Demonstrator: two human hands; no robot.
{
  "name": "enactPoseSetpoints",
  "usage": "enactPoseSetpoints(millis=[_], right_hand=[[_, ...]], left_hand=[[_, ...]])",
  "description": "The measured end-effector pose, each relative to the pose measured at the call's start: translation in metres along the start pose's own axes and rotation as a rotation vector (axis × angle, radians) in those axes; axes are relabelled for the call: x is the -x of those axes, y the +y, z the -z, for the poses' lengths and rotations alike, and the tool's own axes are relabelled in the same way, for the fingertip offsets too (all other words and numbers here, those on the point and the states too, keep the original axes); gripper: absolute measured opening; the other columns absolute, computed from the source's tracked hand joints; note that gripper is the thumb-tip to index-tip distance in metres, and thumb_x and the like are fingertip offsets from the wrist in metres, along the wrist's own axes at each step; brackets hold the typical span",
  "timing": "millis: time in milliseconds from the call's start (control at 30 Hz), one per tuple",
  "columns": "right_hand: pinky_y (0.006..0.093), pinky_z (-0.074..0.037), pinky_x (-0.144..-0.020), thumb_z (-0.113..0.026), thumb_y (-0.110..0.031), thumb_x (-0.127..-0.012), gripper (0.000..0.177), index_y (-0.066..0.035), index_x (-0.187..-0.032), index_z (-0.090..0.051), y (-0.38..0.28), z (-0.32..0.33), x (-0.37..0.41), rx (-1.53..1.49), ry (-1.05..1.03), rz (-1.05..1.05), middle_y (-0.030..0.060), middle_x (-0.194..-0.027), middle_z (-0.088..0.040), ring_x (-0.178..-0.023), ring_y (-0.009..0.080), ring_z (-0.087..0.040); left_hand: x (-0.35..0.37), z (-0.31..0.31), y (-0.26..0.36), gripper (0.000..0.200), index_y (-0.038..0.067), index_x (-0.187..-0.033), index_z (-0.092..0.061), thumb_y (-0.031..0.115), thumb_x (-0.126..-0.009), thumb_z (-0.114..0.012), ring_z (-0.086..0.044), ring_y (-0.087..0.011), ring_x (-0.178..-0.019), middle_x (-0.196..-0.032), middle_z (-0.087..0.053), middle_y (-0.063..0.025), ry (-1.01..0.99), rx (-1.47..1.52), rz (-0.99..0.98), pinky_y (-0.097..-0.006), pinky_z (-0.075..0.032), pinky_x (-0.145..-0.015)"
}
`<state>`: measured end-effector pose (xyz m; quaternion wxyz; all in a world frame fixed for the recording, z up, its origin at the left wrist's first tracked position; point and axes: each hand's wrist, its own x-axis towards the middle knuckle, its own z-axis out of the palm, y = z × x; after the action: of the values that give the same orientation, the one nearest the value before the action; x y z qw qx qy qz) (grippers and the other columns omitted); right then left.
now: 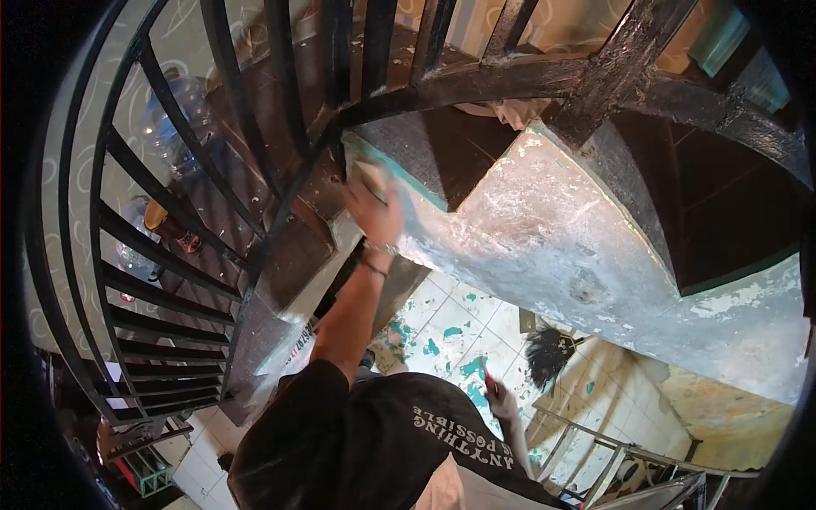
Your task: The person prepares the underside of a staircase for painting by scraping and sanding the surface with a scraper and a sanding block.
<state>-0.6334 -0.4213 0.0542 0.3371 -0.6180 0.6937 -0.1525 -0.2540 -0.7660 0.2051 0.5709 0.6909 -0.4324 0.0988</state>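
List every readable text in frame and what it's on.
"ANYTHING" and "POSSIBLE": white print on the black shirt, upside down in view; the short word between them is partly cut off.
White lettering on the dark strip under the stair edge: too blurred to read.
Nothing else is legible.

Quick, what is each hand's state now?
Left hand: holding a pad on the stair.
Right hand: closed on a red tool.

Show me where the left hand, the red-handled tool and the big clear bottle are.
left hand [375, 217], head view, on the back of the hand holding the pale pad [367, 174].
red-handled tool [488, 379], head view, on the red handle.
big clear bottle [163, 127], head view, on its clear body.
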Motion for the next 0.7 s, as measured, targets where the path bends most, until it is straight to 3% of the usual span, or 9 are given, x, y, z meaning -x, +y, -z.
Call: enactPoseSetpoints(millis=[33, 100, 133, 200, 233, 333, 500, 633, 700], right_hand=[[0.0415, -0.052, -0.069, -0.066, -0.021, -0.090, 0.040, -0.007, -0.126, -0.059, 0.067, -0.029, 0.025, -0.078, -0.077, -0.303, 0.0219, -0.090, -0.070, -0.080, 0.0347, -0.069], [0.0414, -0.051, -0.062, -0.066, -0.033, -0.089, 0.040, -0.006, -0.119, -0.064, 0.092, -0.047, 0.083, 0.141, 0.007, -0.279, 0.0185, -0.094, -0.072, -0.076, 0.0312, -0.069], [0.0368, -0.049, -0.054, -0.063, -0.024, -0.088, 0.029, 0.002, -0.100, -0.065, 0.118, -0.070, 0.106, -0.100, -0.005, -0.254, 0.0142, -0.069, -0.064, -0.060, 0.0195, -0.064], [0.0365, -0.049, -0.053, -0.063, -0.024, -0.088, 0.029, 0.002, -0.100, -0.065, 0.126, -0.068, 0.109, -0.114, -0.003, -0.282, 0.0139, -0.069, -0.064, -0.060, 0.0194, -0.064], [0.0363, -0.048, -0.053, -0.063, -0.023, -0.088, 0.028, 0.002, -0.100, -0.065, 0.132, -0.064, 0.108, -0.125, 0.009, -0.310, 0.0136, -0.069, -0.064, -0.059, 0.0192, -0.064], [0.0356, -0.048, -0.051, -0.063, -0.023, -0.087, 0.028, 0.002, -0.099, -0.065, 0.147, -0.058, 0.112, -0.173, 0.046, -0.403, 0.0127, -0.068, -0.064, -0.057, 0.0188, -0.062], [0.0345, -0.046, -0.049, -0.062, -0.022, -0.087, 0.027, 0.003, -0.098, -0.065, 0.165, -0.057, 0.119, -0.261, 0.086, -0.557, 0.0112, -0.068, -0.063, -0.054, 0.0180, -0.060], [0.0336, -0.045, -0.048, -0.062, -0.021, -0.087, 0.027, 0.003, -0.097, -0.065, 0.190, -0.027, 0.123, -0.287, 0.133, -0.665, 0.0100, -0.067, -0.062, -0.052, 0.0175, -0.059], [0.0326, -0.043, -0.046, -0.061, -0.020, -0.085, 0.024, 0.003, -0.093, -0.063, 0.161, 0.011, 0.118, -0.468, 0.142, -0.706, 0.0065, -0.066, -0.060, -0.050, 0.0168, -0.055]], left_hand=[[0.022, 0.007, 0.007, 0.060, -0.005, -0.136, -0.044, 0.023, -0.089, -0.068, -0.056, -0.0398, -0.109, -0.126, -0.055, -0.0245, 0.008, -0.004, -0.002, -0.0476, -0.043, -0.098], [0.058, 0.017, 0.014, 0.066, -0.005, -0.136, -0.044, 0.031, -0.087, -0.070, -0.053, -0.0472, -0.109, -0.126, -0.053, -0.0284, -0.034, 0.292, -0.340, -0.0538, -0.041, -0.098], [0.056, 0.011, 0.010, 0.066, -0.005, -0.136, -0.044, 0.031, -0.087, -0.070, -0.053, -0.0472, -0.109, -0.126, -0.053, -0.0284, -0.030, 0.287, -0.344, -0.0538, -0.041, -0.098], [0.045, 0.000, -0.004, 0.071, -0.005, -0.137, -0.044, 0.035, -0.085, -0.071, -0.052, -0.0472, -0.111, -0.127, -0.052, -0.0295, 0.040, 0.071, -0.345, -0.0568, -0.039, -0.098], [0.022, -0.004, -0.006, 0.071, -0.006, -0.140, -0.041, 0.033, -0.087, -0.069, -0.050, -0.0458, -0.111, -0.125, -0.051, -0.0297, -0.055, 0.187, -0.094, -0.0559, -0.038, -0.098], [-0.040, -0.004, 0.001, 0.068, -0.007, -0.138, -0.042, 0.034, -0.089, -0.066, -0.049, -0.0445, -0.109, -0.122, -0.051, -0.0279, 0.118, 0.301, 0.019, -0.0548, -0.038, -0.098], [0.069, 0.011, 0.052, 0.072, -0.008, -0.141, -0.039, 0.034, -0.089, -0.066, -0.049, -0.0432, -0.107, -0.120, -0.051, -0.0274, 0.051, 0.187, -0.328, -0.0527, -0.039, -0.096], [0.063, 0.007, 0.036, 0.061, -0.007, -0.138, -0.043, 0.029, -0.092, -0.063, -0.051, -0.0436, -0.104, -0.120, -0.052, -0.0286, 0.068, 0.145, -0.302, -0.0499, -0.042, -0.094], [0.012, -0.002, 0.030, 0.052, -0.007, -0.132, -0.046, 0.024, -0.094, -0.061, -0.052, -0.0427, -0.101, -0.118, -0.052, -0.0287, 0.192, 0.124, -0.061, -0.0476, -0.043, -0.092]])
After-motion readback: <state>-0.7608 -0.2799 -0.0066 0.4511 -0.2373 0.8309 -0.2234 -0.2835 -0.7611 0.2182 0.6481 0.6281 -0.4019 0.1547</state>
